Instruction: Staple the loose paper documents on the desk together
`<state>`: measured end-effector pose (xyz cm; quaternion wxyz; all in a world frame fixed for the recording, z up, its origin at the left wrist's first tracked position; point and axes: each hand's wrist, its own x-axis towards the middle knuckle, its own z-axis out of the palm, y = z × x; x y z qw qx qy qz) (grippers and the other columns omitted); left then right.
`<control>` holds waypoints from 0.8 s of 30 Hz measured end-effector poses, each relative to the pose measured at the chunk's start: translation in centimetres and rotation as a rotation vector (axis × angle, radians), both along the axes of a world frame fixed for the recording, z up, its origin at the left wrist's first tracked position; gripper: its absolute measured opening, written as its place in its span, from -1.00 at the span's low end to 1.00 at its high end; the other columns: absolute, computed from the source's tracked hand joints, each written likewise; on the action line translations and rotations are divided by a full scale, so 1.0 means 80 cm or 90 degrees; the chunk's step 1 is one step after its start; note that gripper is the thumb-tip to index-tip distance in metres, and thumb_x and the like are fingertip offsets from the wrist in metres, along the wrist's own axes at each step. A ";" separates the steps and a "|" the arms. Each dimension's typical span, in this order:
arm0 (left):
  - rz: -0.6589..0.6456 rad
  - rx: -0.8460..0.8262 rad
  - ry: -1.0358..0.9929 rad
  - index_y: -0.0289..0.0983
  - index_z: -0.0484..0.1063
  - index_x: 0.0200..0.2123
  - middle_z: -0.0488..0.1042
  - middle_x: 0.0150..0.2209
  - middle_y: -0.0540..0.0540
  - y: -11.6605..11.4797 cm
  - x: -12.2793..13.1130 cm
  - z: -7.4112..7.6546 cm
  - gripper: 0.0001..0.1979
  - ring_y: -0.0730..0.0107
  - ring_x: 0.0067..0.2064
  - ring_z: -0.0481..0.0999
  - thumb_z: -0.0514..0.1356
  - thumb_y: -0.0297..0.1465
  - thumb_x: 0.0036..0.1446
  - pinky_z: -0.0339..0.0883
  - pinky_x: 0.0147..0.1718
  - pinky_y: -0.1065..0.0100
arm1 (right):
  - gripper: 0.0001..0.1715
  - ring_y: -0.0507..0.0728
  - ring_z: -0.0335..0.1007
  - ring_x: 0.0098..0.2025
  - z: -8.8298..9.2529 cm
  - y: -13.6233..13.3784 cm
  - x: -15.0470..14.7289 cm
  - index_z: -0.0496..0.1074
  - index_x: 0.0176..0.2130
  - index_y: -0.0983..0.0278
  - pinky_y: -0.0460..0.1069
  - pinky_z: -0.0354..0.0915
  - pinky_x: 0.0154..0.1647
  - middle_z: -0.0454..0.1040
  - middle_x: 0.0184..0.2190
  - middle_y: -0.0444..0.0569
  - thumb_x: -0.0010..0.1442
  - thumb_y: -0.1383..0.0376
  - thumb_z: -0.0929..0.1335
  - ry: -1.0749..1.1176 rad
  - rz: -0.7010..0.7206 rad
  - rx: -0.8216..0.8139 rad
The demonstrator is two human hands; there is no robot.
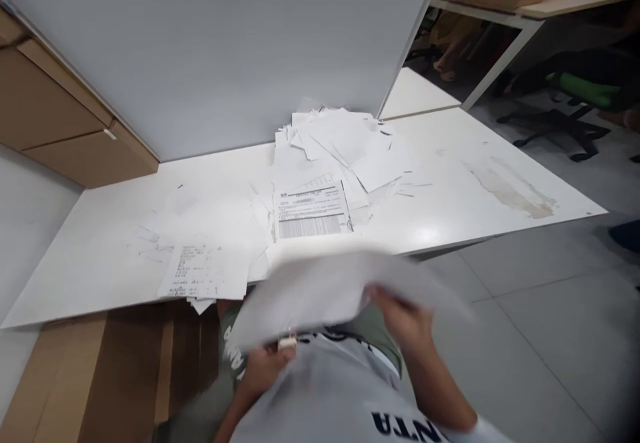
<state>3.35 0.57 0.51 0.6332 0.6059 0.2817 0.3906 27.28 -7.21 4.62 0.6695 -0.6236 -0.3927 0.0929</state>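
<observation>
Here the left hand (263,368) and the right hand (403,323) grip one blurred sheet (320,290), its long axis crosswise. The paper pile (340,150) lies straight ahead, beyond the sheet.

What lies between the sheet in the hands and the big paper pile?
A printed form lies flat on the desk between held sheet and pile, in the head view.
</observation>
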 end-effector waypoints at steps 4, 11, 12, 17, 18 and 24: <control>0.031 -0.177 0.016 -0.23 0.51 -0.13 0.50 -0.31 -0.12 -0.009 -0.026 -0.025 -0.50 0.41 -0.42 0.44 0.45 -0.15 -0.13 0.32 -0.49 0.42 | -0.49 0.19 0.51 -0.17 0.010 0.113 0.127 0.40 0.00 0.37 0.12 0.48 -0.17 0.56 -0.18 0.05 0.08 0.24 0.46 0.036 -0.143 -0.127; 0.072 -0.341 -0.088 -0.21 0.48 -0.07 0.45 -0.42 -0.08 -0.029 -0.073 -0.081 -0.49 0.46 -0.52 0.34 0.35 -0.04 -0.02 0.18 -0.57 0.43 | -0.45 0.36 0.24 0.21 0.021 0.302 0.271 0.20 0.12 0.59 0.36 0.13 0.22 0.30 0.09 0.37 0.18 0.41 0.33 -0.030 -0.193 -0.288; 0.083 -0.362 -0.101 -0.21 0.48 -0.06 0.44 -0.42 -0.07 -0.035 -0.081 -0.090 -0.49 0.47 -0.53 0.31 0.34 -0.03 -0.01 0.17 -0.58 0.42 | -0.40 0.41 0.14 0.28 0.018 0.305 0.269 0.17 0.16 0.51 0.43 0.03 0.26 0.22 0.16 0.38 0.18 0.38 0.36 -0.036 -0.222 -0.273; 0.236 -0.499 -0.196 -0.15 0.50 -0.08 0.34 -0.37 -0.04 -0.054 -0.116 -0.137 -0.49 0.60 -0.56 0.11 0.24 0.07 0.07 0.06 -0.63 0.48 | -0.23 0.36 -0.25 0.44 -0.034 0.259 0.142 0.00 0.30 0.45 0.45 -0.15 0.35 -0.12 0.36 0.43 0.29 0.16 0.32 -0.206 -0.323 -0.160; 0.238 -0.519 -0.204 -0.16 0.51 -0.09 0.27 -0.42 -0.01 -0.053 -0.120 -0.147 -0.48 0.61 -0.57 0.04 0.25 0.09 0.05 0.02 -0.64 0.49 | -0.29 0.31 -0.20 0.43 -0.049 0.244 0.094 0.01 0.31 0.45 0.39 -0.10 0.36 -0.05 0.35 0.41 0.34 0.13 0.24 -0.250 -0.257 -0.161; 0.155 -0.511 -0.163 -0.26 0.52 -0.20 -0.01 -0.53 0.10 -0.017 -0.121 -0.182 -0.44 0.58 -0.57 -0.17 0.19 0.13 0.08 -0.08 -0.66 0.46 | -0.20 0.36 -0.11 0.43 -0.105 0.183 -0.149 0.11 0.33 0.42 0.30 -0.12 0.40 0.07 0.38 0.29 0.33 -0.04 0.20 -0.482 0.250 -0.334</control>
